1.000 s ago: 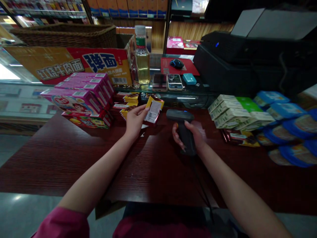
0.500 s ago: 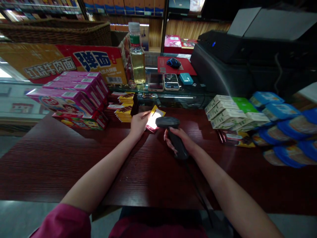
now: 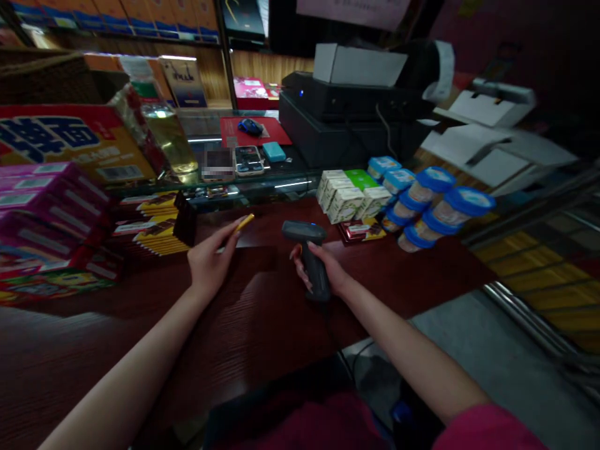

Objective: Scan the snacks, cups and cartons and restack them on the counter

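Observation:
My left hand (image 3: 212, 257) pinches a chocolate bar (image 3: 245, 222) in a yellow wrapper, seen edge-on above the dark wooden counter (image 3: 253, 312). In my right hand (image 3: 323, 265) is a black barcode scanner (image 3: 315, 269), its fingers wrapped round the handle and its head tilted toward the left. A gap lies between the bar and the scanner. Left of my left hand sits a display box of chocolate bars (image 3: 159, 228) in yellow and brown wrappers. More chocolate bars (image 3: 363, 230) lie flat past the scanner, in front of small white-and-green cartons (image 3: 347, 199).
Purple boxes (image 3: 47, 206) are stacked at the left, before a noodle carton (image 3: 112, 140) and a bottle (image 3: 164, 125). Blue-lidded tubs (image 3: 435, 209) stand at the right. Phones (image 3: 249, 160) and a mouse (image 3: 250, 127) rest at the back beside a black machine (image 3: 328, 131).
The view has turned right. My left hand has moved the chocolate bar away from the scanner and turned it edge-on. The bright scanner light on the wrapper is gone. My right hand keeps the scanner.

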A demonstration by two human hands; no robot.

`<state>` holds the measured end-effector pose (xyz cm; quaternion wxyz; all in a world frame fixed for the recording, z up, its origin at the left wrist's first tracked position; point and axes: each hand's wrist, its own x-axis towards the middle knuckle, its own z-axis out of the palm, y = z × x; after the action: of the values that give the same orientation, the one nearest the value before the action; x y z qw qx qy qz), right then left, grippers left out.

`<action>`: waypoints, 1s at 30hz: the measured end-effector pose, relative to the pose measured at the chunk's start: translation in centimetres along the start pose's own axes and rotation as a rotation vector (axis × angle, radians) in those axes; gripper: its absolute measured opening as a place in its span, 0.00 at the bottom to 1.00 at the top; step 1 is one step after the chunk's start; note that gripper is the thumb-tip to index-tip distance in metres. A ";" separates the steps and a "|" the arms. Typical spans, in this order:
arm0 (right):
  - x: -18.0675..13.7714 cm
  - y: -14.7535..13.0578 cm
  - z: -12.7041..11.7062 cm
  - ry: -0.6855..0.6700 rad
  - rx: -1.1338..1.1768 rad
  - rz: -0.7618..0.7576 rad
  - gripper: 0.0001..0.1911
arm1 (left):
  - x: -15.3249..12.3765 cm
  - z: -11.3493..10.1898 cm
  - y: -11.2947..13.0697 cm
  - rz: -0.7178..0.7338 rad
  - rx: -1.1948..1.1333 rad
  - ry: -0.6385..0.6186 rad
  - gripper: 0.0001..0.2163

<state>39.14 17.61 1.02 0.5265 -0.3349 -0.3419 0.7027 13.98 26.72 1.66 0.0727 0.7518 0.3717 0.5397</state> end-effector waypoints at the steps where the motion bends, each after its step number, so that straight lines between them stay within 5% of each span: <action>1: -1.3 -0.4 -0.7 0.044 0.009 -0.032 0.24 | -0.1 0.7 0.8 0.132 0.029 -0.053 0.13; 6: -6.9 -2.2 -3.8 0.311 0.051 -0.243 0.23 | 0.1 6.9 5.3 0.550 -0.036 -0.223 0.18; 11: -10.9 -3.3 -6.3 0.528 0.119 -0.406 0.22 | 0.5 15.2 10.5 0.680 -0.059 -0.305 0.20; 17: -12.4 -3.4 -6.9 0.565 0.169 -0.504 0.19 | 1.0 22.7 14.5 0.760 0.087 -0.363 0.16; 21: -12.1 -3.3 -6.9 0.571 0.187 -0.491 0.19 | 0.9 24.6 15.4 0.714 0.159 -0.474 0.16; 30: -12.0 -3.9 -7.0 0.536 0.227 -0.451 0.16 | 0.7 24.5 16.2 0.608 0.219 -0.586 0.17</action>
<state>49.61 7.67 1.76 0.7728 -0.3629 -0.1768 0.4897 43.10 22.74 0.48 -0.0672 0.9517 0.1520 0.2580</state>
